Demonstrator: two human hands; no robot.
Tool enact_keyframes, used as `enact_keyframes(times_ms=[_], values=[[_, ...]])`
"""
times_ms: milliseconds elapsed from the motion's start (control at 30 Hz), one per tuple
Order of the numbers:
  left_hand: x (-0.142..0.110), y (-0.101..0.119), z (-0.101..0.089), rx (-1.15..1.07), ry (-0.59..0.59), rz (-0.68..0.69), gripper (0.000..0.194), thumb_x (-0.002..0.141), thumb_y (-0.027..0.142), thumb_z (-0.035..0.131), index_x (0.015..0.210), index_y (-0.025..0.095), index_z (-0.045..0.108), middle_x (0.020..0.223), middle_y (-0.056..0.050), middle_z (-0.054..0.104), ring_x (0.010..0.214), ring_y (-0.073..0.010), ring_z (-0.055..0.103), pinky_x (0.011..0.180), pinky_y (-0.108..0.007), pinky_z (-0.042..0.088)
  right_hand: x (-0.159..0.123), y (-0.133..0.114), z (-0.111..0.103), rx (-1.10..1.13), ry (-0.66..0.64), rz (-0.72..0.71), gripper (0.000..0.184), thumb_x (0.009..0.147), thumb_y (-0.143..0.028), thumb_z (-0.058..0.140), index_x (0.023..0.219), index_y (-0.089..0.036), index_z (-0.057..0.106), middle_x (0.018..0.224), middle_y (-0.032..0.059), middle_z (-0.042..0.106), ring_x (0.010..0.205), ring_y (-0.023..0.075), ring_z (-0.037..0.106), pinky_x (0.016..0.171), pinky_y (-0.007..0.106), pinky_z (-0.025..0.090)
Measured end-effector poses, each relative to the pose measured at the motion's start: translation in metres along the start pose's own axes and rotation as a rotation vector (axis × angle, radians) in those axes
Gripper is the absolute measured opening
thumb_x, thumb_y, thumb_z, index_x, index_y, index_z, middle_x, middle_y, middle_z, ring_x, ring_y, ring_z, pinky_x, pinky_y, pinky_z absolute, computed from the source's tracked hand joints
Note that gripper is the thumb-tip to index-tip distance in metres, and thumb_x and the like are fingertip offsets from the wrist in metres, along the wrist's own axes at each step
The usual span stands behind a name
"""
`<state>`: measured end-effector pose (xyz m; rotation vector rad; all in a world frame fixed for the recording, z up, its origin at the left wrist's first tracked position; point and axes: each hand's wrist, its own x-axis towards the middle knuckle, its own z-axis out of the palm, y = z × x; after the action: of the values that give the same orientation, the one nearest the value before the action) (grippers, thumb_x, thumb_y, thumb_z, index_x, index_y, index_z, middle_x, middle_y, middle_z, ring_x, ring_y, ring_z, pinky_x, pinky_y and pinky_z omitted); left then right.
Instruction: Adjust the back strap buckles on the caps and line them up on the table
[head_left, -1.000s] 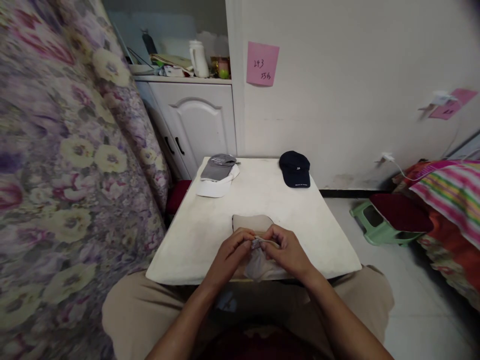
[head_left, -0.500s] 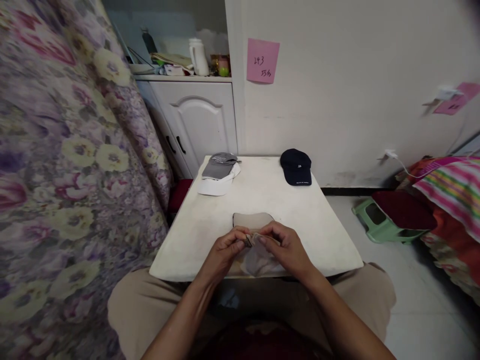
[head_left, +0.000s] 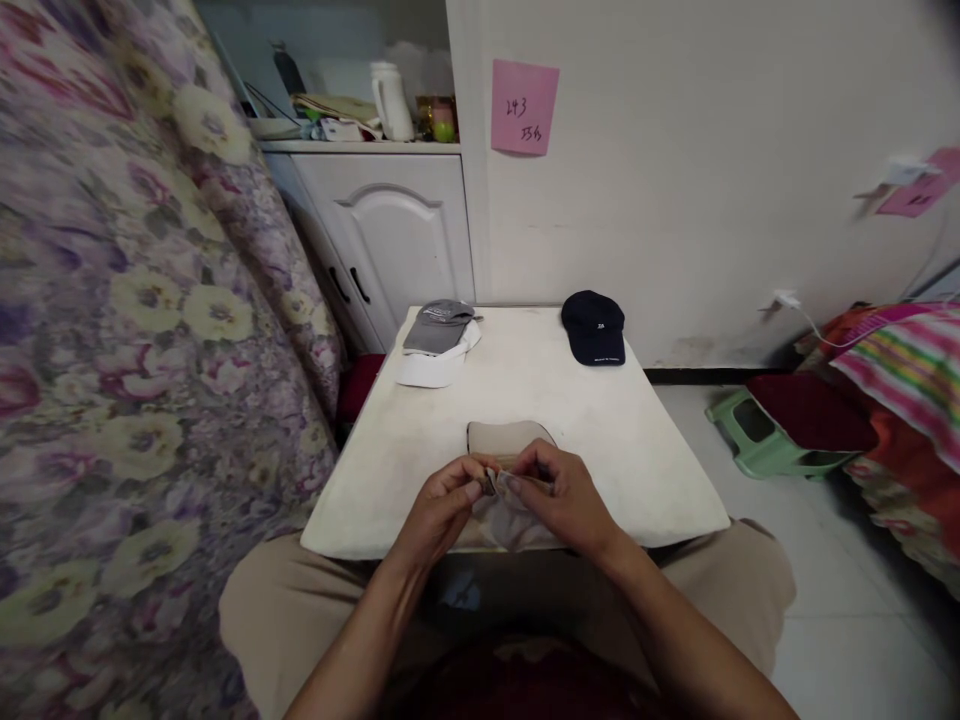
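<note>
A beige baseball cap (head_left: pixel 504 438) lies at the near edge of the white table, its brim pointing away from me. My left hand (head_left: pixel 448 496) pinches one end of the cap's back strap between thumb and fingers. Opposite it, my right hand (head_left: pixel 559 492) grips the other end of the strap, and the fingertips of both hands almost meet. Whether the two strap ends are joined is too small to make out. Below the fingers the cap's crown hangs loose and crumpled, partly hidden by the hands.
On the white table (head_left: pixel 600 440), a grey cap (head_left: pixel 433 332) rests on a white cap (head_left: pixel 431 371) at the far left. A navy cap (head_left: pixel 594 328) sits far right. A floral curtain (head_left: pixel 165 300) hangs at left; a green stool (head_left: pixel 787 430) stands on the right.
The view has tilted down slightly. Both hands have shifted a little to the left, still pinching the cap's strap ends, and the crown has moved slightly beneath them.
</note>
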<state>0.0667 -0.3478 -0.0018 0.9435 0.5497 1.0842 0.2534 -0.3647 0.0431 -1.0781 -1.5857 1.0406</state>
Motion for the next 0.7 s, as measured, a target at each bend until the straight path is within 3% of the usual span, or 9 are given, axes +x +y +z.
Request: enact_keyframes(times_ms=[267,533,700], values=[[-0.0007,0.0045,0.0037,-0.008,-0.009,-0.003,0.01,0.077,0.022,0.07,0.078,0.016,0.063,0.1,-0.007,0.061,0.096,-0.0208,0.056,0.087,-0.03,0.039,-0.001,-0.0019,0.0069,-0.07,0.012,-0.017,0.007,0.078,-0.02,0.063,0.074,-0.02,0.057,0.068,-0.0026,0.06,0.062,0.0124,0.053,0.057,0.023,0.039],[-0.0002,0.0029,0.0031,0.028,0.003,-0.003,0.011,0.076,0.022,0.071,0.077,0.015,0.063,0.101,-0.007,0.06,0.096,-0.0205,0.055,0.088,-0.031,0.039,-0.0024,-0.0001,0.0056,0.038,-0.002,0.02,0.008,0.079,-0.021,0.063,0.073,-0.02,0.057,0.069,-0.0026,0.06,0.062,0.0122,0.053,0.057,0.023,0.039],[-0.0004,0.0026,0.0042,0.026,-0.014,0.008,0.008,0.077,0.02,0.07,0.078,0.015,0.064,0.1,-0.007,0.06,0.096,-0.02,0.054,0.087,-0.03,0.039,-0.0035,0.0011,0.0062,-0.004,-0.005,0.026,0.007,0.078,-0.02,0.063,0.073,-0.02,0.058,0.068,-0.0025,0.06,0.062,0.0126,0.053,0.057,0.023,0.041]])
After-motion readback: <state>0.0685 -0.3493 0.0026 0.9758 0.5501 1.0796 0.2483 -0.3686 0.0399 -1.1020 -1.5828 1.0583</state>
